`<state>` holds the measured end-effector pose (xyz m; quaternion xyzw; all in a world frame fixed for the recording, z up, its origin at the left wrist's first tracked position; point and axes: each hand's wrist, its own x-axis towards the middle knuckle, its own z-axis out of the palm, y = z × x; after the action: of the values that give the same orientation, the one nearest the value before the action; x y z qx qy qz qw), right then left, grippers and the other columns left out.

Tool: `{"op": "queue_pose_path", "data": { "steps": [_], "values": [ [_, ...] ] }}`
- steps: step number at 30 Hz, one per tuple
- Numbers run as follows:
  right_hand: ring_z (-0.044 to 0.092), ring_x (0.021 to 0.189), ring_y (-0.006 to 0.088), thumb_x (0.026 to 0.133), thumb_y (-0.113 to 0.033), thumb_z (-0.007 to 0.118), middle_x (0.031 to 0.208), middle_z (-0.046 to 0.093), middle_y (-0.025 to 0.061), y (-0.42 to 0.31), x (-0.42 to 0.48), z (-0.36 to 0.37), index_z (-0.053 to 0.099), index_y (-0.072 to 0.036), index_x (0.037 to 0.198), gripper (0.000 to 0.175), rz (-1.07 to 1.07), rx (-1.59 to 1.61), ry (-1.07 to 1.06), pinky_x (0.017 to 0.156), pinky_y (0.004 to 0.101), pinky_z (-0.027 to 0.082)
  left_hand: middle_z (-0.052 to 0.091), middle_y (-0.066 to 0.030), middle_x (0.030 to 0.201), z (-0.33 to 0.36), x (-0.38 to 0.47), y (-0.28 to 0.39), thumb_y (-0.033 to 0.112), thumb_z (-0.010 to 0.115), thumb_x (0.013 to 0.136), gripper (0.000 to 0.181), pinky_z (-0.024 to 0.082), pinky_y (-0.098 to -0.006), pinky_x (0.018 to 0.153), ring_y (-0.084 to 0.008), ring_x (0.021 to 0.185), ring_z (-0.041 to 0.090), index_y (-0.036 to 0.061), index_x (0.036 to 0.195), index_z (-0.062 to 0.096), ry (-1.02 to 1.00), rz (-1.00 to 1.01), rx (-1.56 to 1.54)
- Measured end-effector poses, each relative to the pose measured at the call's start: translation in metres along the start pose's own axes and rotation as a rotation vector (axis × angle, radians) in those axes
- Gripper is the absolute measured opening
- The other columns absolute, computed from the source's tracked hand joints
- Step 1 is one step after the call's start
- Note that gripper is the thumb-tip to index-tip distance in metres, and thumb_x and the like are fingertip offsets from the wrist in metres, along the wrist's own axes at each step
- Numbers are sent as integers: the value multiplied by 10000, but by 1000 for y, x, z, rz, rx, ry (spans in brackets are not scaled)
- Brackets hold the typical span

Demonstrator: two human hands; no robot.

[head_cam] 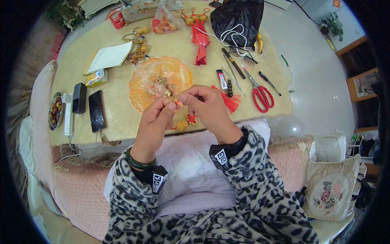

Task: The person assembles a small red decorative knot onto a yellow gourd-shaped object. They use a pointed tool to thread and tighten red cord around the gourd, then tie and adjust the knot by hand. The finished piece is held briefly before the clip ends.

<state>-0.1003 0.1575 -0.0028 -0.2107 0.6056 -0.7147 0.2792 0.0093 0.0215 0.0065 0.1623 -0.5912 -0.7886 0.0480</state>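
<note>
My left hand (158, 117) and my right hand (204, 105) meet near the table's front edge. Between their fingertips runs a short piece of red cord (177, 102), pinched by the left thumb and finger; the right fingertips close at its other side, their hold partly hidden. Just beyond the hands lies an orange mesh plate (143, 73) with small beads in clear plastic. Below the hands rest a small yellow gourd (182, 125) and a red knotted ornament (192, 119). A red tassel (230, 102) lies partly behind my right hand.
Red-handled scissors (262, 99), a pen (269, 83), a lighter (221, 79) and an awl (229, 88) lie to the right. A phone (97, 111), a power strip (68, 116) and a notebook (109, 57) are at left. Farther back are red tassels (200, 45) and a black plastic bag (236, 21).
</note>
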Motion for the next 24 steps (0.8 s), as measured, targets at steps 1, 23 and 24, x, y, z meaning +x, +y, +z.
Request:
{"op": "queue_pose_path", "data": {
  "steps": [1,23,24],
  "values": [
    [469,555,23,919,-197,707,673,590,-42,-1,2,-3,729,-25,908,174,12,-3,14,481,208,351,373,93,663,0,0,-1,210,535,1020,145,241,-198,515,-18,570,308,73,988,570,15,22,13],
    [674,903,266,841,-176,718,955,687,143,19,33,-73,684,-30,958,190,22,-1013,178,778,386,527,502,108,713,-1,9,-6,149,650,957,114,251,-178,492,19,571,357,47,988,689,216,136,85],
    [669,900,230,849,-170,721,950,686,122,13,29,-71,675,-28,967,191,7,-854,138,784,359,523,510,108,719,-1,10,-6,147,653,955,114,254,-176,498,20,582,362,45,985,693,225,148,93]
  ]
}}
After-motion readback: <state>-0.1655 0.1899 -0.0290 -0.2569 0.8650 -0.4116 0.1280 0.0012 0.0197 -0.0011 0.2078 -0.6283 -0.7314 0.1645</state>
